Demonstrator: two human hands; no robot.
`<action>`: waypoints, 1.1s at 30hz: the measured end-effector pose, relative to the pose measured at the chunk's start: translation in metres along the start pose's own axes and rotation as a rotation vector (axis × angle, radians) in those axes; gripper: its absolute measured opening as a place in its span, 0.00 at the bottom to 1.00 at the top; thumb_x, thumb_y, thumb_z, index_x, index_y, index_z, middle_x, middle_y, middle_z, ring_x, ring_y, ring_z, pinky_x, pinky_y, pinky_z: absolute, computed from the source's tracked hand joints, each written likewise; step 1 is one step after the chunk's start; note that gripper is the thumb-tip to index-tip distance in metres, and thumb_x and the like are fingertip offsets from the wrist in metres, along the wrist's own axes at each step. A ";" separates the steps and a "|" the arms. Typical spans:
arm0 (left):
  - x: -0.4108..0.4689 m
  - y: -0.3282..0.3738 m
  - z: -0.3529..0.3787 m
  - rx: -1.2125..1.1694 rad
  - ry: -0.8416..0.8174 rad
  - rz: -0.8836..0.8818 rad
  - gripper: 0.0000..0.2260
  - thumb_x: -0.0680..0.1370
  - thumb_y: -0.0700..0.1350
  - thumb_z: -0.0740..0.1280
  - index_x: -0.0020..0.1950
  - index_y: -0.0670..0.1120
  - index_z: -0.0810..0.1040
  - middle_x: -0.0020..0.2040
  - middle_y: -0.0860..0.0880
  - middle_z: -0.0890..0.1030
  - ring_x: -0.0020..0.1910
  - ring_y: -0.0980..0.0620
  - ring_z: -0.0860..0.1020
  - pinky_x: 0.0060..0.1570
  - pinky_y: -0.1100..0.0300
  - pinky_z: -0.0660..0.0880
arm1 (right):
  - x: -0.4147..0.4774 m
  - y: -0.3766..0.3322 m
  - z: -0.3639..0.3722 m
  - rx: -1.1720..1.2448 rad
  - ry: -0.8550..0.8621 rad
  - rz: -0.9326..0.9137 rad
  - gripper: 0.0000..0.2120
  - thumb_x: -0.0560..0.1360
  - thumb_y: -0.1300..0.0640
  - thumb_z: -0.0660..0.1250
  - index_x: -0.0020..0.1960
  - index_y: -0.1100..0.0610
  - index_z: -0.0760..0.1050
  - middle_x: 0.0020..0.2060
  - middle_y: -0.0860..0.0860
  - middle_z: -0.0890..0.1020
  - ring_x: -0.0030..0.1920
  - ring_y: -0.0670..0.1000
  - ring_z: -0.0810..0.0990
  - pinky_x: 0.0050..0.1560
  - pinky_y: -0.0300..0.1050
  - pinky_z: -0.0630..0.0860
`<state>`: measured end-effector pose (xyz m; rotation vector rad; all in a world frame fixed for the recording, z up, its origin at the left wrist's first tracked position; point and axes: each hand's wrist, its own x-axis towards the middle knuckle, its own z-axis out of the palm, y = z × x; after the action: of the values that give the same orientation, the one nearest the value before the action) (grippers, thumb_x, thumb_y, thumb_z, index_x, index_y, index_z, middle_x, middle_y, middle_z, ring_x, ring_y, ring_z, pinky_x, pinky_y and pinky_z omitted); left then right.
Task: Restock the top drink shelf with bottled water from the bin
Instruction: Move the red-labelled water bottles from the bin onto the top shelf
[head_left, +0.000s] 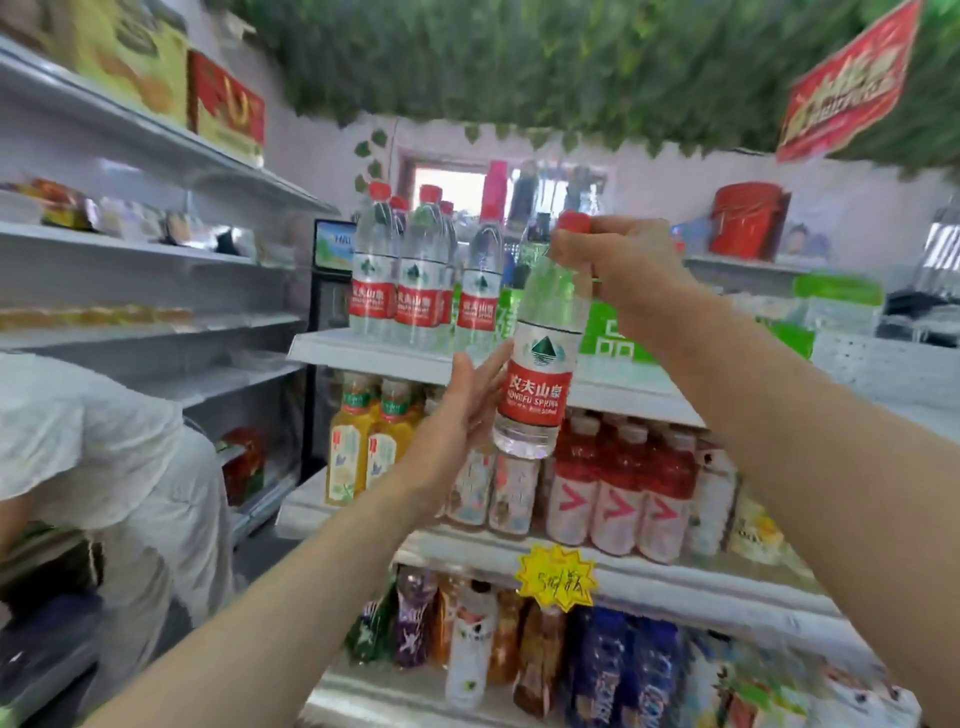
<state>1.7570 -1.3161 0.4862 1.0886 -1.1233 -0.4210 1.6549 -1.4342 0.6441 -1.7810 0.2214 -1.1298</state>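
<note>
One water bottle (540, 374) up in front of top shelf (358, 356), tilted a bit, red cap toward upper right. Gripped at neck by R hand (618, 265), fingers curled round just under cap. L hand (467, 400) flat, fingers straight, touching label's left side near base. Bottle between both hands: L low, R high. Same-brand bottles (415, 275) upright on shelf's left end, behind & left of held one. Below: juice (358, 441), red drinks (623, 488). Far left: person in white (130, 441).
</note>
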 end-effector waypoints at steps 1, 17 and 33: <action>0.016 0.011 -0.004 0.011 0.013 0.022 0.26 0.77 0.70 0.46 0.72 0.67 0.68 0.73 0.59 0.71 0.70 0.62 0.70 0.68 0.60 0.64 | 0.015 -0.011 0.003 0.009 0.022 -0.044 0.10 0.73 0.62 0.77 0.54 0.59 0.84 0.41 0.53 0.86 0.41 0.50 0.84 0.42 0.43 0.80; 0.120 0.016 -0.079 0.062 0.086 0.005 0.40 0.70 0.77 0.46 0.78 0.62 0.60 0.78 0.57 0.63 0.76 0.55 0.61 0.71 0.56 0.58 | 0.149 0.025 0.080 -0.105 0.093 -0.023 0.18 0.74 0.58 0.77 0.62 0.59 0.82 0.54 0.57 0.85 0.59 0.59 0.83 0.65 0.56 0.78; 0.125 0.058 -0.076 0.172 0.332 0.164 0.17 0.85 0.35 0.50 0.73 0.30 0.63 0.75 0.33 0.65 0.75 0.38 0.64 0.71 0.53 0.62 | 0.177 0.057 0.101 -0.101 0.019 -0.039 0.16 0.75 0.54 0.76 0.61 0.57 0.82 0.49 0.50 0.86 0.48 0.48 0.82 0.65 0.52 0.78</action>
<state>1.8635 -1.3470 0.5983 1.1569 -0.9551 -0.0113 1.8484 -1.5036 0.6943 -1.8706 0.2603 -1.1815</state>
